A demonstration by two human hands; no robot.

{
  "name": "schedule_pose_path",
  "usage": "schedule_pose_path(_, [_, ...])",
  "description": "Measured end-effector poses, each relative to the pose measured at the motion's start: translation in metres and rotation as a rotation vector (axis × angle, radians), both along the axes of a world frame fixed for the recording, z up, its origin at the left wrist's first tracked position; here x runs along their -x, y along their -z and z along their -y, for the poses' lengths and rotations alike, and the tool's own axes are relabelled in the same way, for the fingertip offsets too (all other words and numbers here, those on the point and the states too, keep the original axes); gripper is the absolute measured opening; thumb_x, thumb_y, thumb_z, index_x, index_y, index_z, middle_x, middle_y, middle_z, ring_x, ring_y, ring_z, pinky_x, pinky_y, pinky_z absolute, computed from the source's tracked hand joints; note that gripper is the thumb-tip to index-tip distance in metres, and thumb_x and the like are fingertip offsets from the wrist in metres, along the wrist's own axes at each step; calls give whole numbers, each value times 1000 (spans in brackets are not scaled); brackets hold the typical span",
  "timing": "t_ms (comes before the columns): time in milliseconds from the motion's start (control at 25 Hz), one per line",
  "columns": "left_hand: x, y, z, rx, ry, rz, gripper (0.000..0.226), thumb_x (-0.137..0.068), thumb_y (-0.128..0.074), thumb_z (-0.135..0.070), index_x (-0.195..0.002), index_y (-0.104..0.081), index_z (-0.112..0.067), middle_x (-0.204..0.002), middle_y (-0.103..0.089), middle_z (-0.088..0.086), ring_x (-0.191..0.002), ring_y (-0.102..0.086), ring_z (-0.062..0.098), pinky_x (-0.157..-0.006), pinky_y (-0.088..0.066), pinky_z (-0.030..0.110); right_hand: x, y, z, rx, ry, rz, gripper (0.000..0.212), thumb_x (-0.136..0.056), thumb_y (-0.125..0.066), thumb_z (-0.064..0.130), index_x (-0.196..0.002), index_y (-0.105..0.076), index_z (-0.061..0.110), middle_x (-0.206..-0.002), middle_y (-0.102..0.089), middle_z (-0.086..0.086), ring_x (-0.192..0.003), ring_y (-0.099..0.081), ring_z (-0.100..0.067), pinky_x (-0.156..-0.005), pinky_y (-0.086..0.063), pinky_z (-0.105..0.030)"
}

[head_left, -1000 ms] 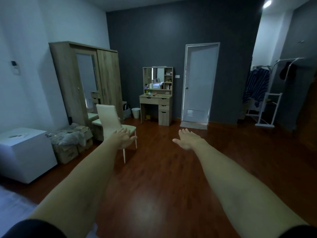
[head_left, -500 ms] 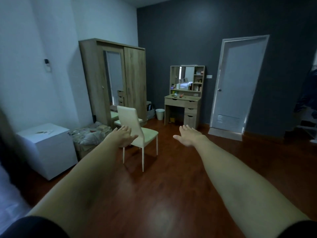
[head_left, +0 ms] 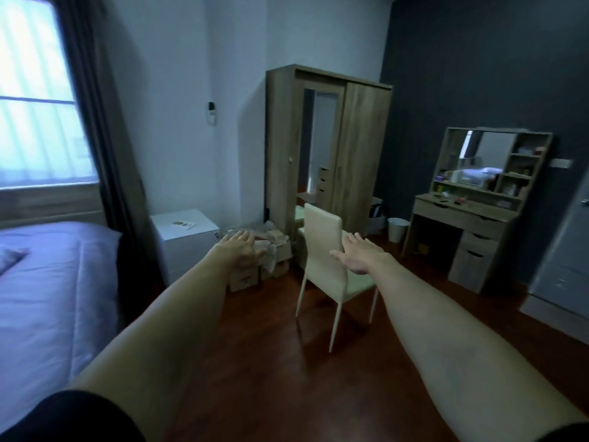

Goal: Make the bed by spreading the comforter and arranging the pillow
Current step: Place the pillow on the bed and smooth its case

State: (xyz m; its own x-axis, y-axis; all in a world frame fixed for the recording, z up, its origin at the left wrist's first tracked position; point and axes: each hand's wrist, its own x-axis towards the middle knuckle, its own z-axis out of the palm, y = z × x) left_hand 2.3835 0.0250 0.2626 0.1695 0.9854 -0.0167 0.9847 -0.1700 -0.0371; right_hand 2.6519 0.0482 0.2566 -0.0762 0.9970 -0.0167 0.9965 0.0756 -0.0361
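A: Here, in a dim bedroom, we hold both arms out over the wooden floor [head_left: 261, 352]. Our left hand [head_left: 240, 250] is spread, fingers straight and apart, holding nothing. Our right hand [head_left: 358, 255] is likewise outstretched, fingers straight and close together, palm turned inward, gripping nothing.

B: And the bed [head_left: 41, 298]?

A: We see it at the far left edge of the view, well apart from both hands. A pale lilac comforter [head_left: 54, 317] lies over it, fairly flat, with a few creases. At the very left edge a patterned corner of fabric [head_left: 11, 256] rests on the comforter; we cannot tell whether it is the pillow.

B: What stands before us?

A: A cream chair [head_left: 328, 266] on thin legs stands between our hands in the view, its back toward us. Behind it rises a wooden wardrobe [head_left: 357, 148] with a mirrored door. Left of the wardrobe, cardboard boxes [head_left: 251, 277] heaped with crumpled paper or cloth sit on the floor, just beside a white cabinet [head_left: 183, 240] with a slip of paper on top.

B: And to the right?

A: A wooden dressing table [head_left: 468, 224] with a mirror and small shelves stands against the dark wall, a white bin [head_left: 397, 229] between it and the wardrobe. A dark curtain [head_left: 105, 129] hangs beside the bright window [head_left: 35, 100] above the bed.
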Motion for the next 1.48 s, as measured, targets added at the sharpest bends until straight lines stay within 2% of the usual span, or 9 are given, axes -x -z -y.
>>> schedule_pose_path(160, [67, 17, -76, 36, -145, 21, 70, -101, -18, -51, -154, -6, -7, -162, -2, 9, -150, 0, 20, -121, -3, 39, 62, 10, -98, -8, -141, 26, 74, -99, -27, 55, -153, -11, 7, -161, -9, -11, -149, -7, -24, -121, -13, -43])
schedule_pose_path(520, [250, 22, -265, 45, -332, 7, 71, -100, -19, -52, -153, -10, -5, -162, -3, 7, -150, 0, 19, -122, -4, 43, 256, 14, -333, 19, -321, -1, 75, -100, -24, 53, -153, -5, 4, -162, -2, -11, -150, -1, -23, -122, -8, -41])
schedule_pose_path(600, [285, 25, -296, 70, -357, 2, 71, -100, -19, -53, -152, -13, -5, -162, -7, 8, -150, -3, 20, -122, -5, 44, 295, 13, -369, 18, -360, 0, 74, -101, -25, 52, -153, -6, 3, -162, -4, -11, -150, -2, -23, -122, -9, -41])
schedule_pose_path(800, [368, 34, -360, 82, -473, 41, 70, -101, -20, -51, -153, -8, -6, -162, -2, 7, -150, 1, 18, -122, -3, 41, 397, 21, -468, 32, -488, 4, 74, -100, -27, 52, -153, -9, 3, -162, -6, -11, -150, -4, -23, -121, -9, -40])
schedule_pose_path(920, [424, 45, -404, 66, -555, 30, 70, -100, -19, -52, -153, -11, -7, -162, -5, 7, -150, -2, 19, -122, -6, 42, 459, 29, -534, 22, -557, 19, 75, -100, -27, 53, -153, -8, 4, -162, -5, -12, -150, -3, -24, -122, -8, -40])
schedule_pose_path(1120, [514, 51, -476, 84, -722, 63, 71, -101, -18, -51, -154, -6, -5, -162, 0, 9, -150, 2, 20, -121, -3, 39, 580, 32, -641, 41, -703, 31, 75, -100, -24, 54, -154, -3, 6, -162, 1, -10, -150, 1, -22, -122, -5, -39])
schedule_pose_path(1280, [591, 45, -513, 77, -865, 74, 71, -101, -17, -51, -154, -5, -6, -162, 1, 7, -150, 2, 17, -122, -3, 39, 687, 26, -702, 21, -845, 58, 74, -101, -24, 52, -153, -3, 4, -162, 0, -11, -150, 0, -22, -122, -5, -38])
schedule_pose_path(1480, [676, 57, -517, 104, -1054, 100, 70, -101, -18, -52, -154, -7, -7, -162, -1, 5, -150, 1, 16, -122, -3, 37, 807, 36, -733, 20, -1024, 90, 73, -101, -24, 51, -153, -5, 3, -162, -3, -11, -150, -2, -21, -122, -6, -37])
